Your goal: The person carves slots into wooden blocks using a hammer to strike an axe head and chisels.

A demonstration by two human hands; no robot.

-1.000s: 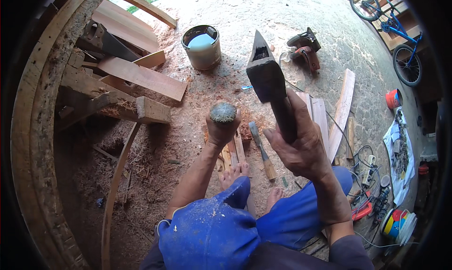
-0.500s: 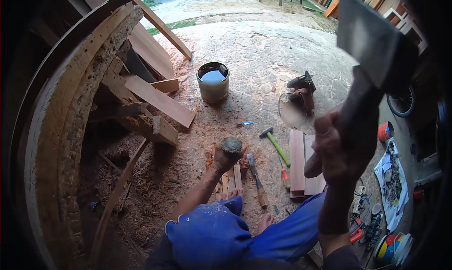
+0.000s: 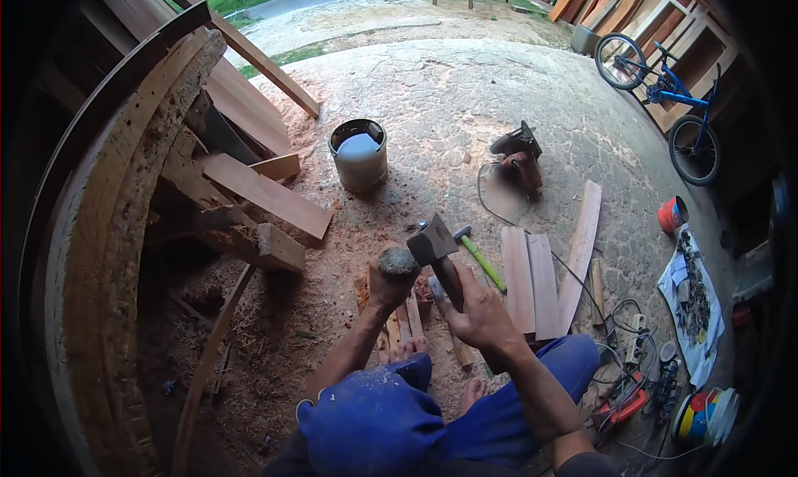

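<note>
My left hand point(image 3: 387, 287) is closed round an upright tool, of which mainly the round, battered end point(image 3: 399, 262) shows; its lower part is hidden beneath the fist. Gripped by its handle in my right hand point(image 3: 489, 317) is a hatchet point(image 3: 433, 241), its dark metal head right beside that round end; whether they touch I cannot tell. Below my left hand lie narrow wood pieces point(image 3: 404, 321), with my bare foot against them. A chisel with a wooden handle point(image 3: 462, 354) is on the ground, partly covered by my right hand. A hammer with a green handle point(image 3: 485, 263) lies just beyond.
A bucket point(image 3: 360, 163) of pale liquid stands ahead. A corded power saw point(image 3: 519, 165) and several boards point(image 3: 544, 286) lie to the right, near cables and a red tool point(image 3: 623, 406). A heavy timber structure point(image 3: 108, 253) fills the left. A blue bicycle point(image 3: 677, 95) stands far right.
My right hand has brought the hatchet down and leftward, from high on the right to beside the round end. My left hand keeps its grip. The view has shifted slightly.
</note>
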